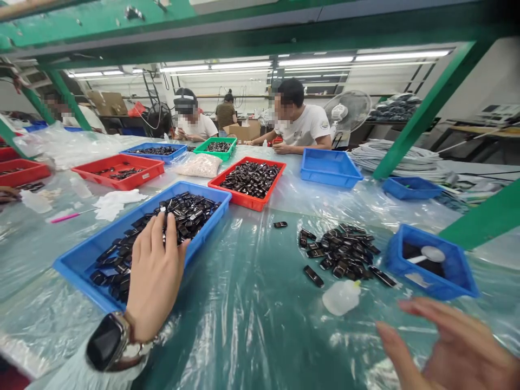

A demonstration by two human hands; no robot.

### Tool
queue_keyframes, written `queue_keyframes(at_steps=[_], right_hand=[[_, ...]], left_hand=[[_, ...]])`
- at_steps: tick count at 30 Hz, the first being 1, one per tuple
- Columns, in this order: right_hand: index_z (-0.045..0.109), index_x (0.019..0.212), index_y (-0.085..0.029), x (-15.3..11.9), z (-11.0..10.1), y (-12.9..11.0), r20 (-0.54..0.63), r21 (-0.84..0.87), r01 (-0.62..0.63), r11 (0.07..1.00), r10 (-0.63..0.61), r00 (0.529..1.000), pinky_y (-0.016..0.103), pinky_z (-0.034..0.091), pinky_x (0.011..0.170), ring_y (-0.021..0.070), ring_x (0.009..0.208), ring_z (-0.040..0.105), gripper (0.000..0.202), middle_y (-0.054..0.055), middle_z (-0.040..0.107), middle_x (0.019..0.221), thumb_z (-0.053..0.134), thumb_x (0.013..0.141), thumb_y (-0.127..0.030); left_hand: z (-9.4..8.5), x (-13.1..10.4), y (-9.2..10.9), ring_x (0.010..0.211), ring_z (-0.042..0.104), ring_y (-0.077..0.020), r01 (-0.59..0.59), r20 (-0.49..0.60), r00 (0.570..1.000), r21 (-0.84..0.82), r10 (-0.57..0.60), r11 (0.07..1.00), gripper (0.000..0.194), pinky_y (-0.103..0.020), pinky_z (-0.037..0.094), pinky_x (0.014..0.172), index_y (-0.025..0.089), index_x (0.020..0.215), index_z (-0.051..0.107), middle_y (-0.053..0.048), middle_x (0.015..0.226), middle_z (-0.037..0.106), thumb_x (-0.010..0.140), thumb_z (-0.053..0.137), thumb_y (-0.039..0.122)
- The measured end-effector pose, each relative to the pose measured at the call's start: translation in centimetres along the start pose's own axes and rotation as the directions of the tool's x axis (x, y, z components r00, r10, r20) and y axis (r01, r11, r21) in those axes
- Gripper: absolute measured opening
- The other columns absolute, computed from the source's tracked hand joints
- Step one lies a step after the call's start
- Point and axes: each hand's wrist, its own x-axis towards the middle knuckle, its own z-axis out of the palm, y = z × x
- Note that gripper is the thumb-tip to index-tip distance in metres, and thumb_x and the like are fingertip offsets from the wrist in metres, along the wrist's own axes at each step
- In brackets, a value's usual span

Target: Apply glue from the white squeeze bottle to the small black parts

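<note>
A plastic-covered table [252,303] fills the frame. At lower left a blue tray [81,260] holds black parts [179,208]. The left hand [154,276], watch [106,341] on its wrist, reaches into the tray and pinches one part. The right hand [455,346], lower right, is spread and blurred above the table. A loose pile [341,252] lies right of centre.

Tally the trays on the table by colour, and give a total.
Blue trays: 5 (near the left hand, far left, centre right, right, near right)
Red trays: 4 (centre, left, two at the left edge)
Green trays: 1
Total: 10
</note>
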Motion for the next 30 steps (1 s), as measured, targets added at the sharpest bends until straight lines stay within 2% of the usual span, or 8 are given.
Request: queue_keyframes(at_steps=[2,4,6,8,14,18,23,30], right_hand=[[0.049,0.116,-0.028,0.5,-0.1,2.0,0.038,-0.010,-0.125,0.992,0.125,0.991,0.048,0.042,0.089,0.0303,0.100,0.055,0.053,0.010,0.056,0.112,0.072,0.070,-0.038],[0.038,0.128,-0.027,0.6,0.3,3.7,0.246,-0.038,-0.273,0.961,0.274,0.930,0.048,0.047,0.086,0.0311,0.106,0.056,0.065,0.013,0.053,0.127,0.067,0.073,-0.045],[0.043,0.123,-0.026,0.4,0.9,4.7,0.408,-0.072,-0.358,0.931,0.355,0.841,0.043,0.053,0.077,0.0288,0.098,0.063,0.053,0.012,0.061,0.120,0.061,0.078,-0.047],[0.054,0.109,-0.024,0.0,1.4,5.1,0.484,-0.087,-0.372,0.924,0.365,0.795,0.038,0.055,0.074,0.0269,0.092,0.066,0.036,0.009,0.069,0.106,0.059,0.079,-0.045],[0.056,0.100,-0.024,-0.3,1.5,4.5,0.543,-0.100,-0.333,0.938,0.332,0.772,0.036,0.053,0.076,0.0248,0.090,0.067,0.025,0.006,0.071,0.094,0.058,0.079,-0.039],[0.057,0.097,-0.023,0.0,1.3,4.2,0.553,-0.113,-0.324,0.939,0.331,0.765,0.036,0.052,0.073,0.0242,0.082,0.066,0.025,0.005,0.071,0.089,0.058,0.077,-0.037],[0.057,0.104,-0.022,0.2,0.8,3.4,0.556,-0.147,-0.354,0.924,0.373,0.743,0.039,0.052,0.071,0.0250,0.080,0.064,0.028,0.006,0.069,0.087,0.056,0.081,-0.039],[0.054,0.122,-0.028,-0.3,0.3,1.1,0.674,-0.035,-0.504,0.863,0.392,0.626,0.028,0.055,0.069,0.0242,0.103,0.062,0.038,0.008,0.061,0.123,0.046,0.091,-0.046]], left_hand=[[1.0,-0.4,0.4,0.127,0.035,-0.0438,-0.072,0.079,0.994,-0.039,0.074,0.997,0.045,-0.060,0.034,0.098,0.002,0.136,0.036,-0.028,0.136,0.040,0.096,0.038,0.023],[2.3,-1.1,2.5,0.126,0.037,-0.0416,-0.164,0.161,0.968,-0.168,0.191,0.972,0.041,-0.058,0.034,0.100,0.001,0.131,0.042,-0.027,0.136,0.041,0.096,0.038,0.021],[3.9,-1.6,5.6,0.122,0.045,-0.0357,-0.231,0.215,0.931,-0.275,0.294,0.933,0.035,-0.052,0.038,0.100,0.006,0.126,0.050,-0.021,0.131,0.049,0.094,0.043,0.018],[6.0,-1.2,8.8,0.117,0.050,-0.0308,-0.255,0.253,0.903,-0.337,0.348,0.906,0.029,-0.047,0.043,0.098,0.010,0.119,0.055,-0.017,0.126,0.055,0.091,0.050,0.013],[13.2,5.1,15.1,0.108,0.057,-0.0252,-0.134,0.308,0.905,-0.445,0.292,0.886,0.029,-0.047,0.049,0.089,0.016,0.120,0.053,-0.010,0.125,0.054,0.092,0.056,0.024],[15.4,8.1,16.9,0.104,0.059,-0.0242,-0.032,0.354,0.902,-0.516,0.247,0.856,0.027,-0.045,0.050,0.086,0.015,0.117,0.055,-0.009,0.120,0.056,0.092,0.057,0.025],[13.4,6.3,16.1,0.091,0.062,-0.0202,0.092,0.415,0.878,-0.638,0.241,0.764,0.023,-0.040,0.053,0.078,0.014,0.112,0.057,-0.007,0.108,0.061,0.092,0.055,0.027],[4.1,-1.0,9.9,0.069,0.059,-0.0138,0.239,0.527,0.769,-0.761,0.361,0.603,0.026,-0.026,0.050,0.064,0.018,0.095,0.054,0.000,0.077,0.059,0.101,0.031,0.030]])
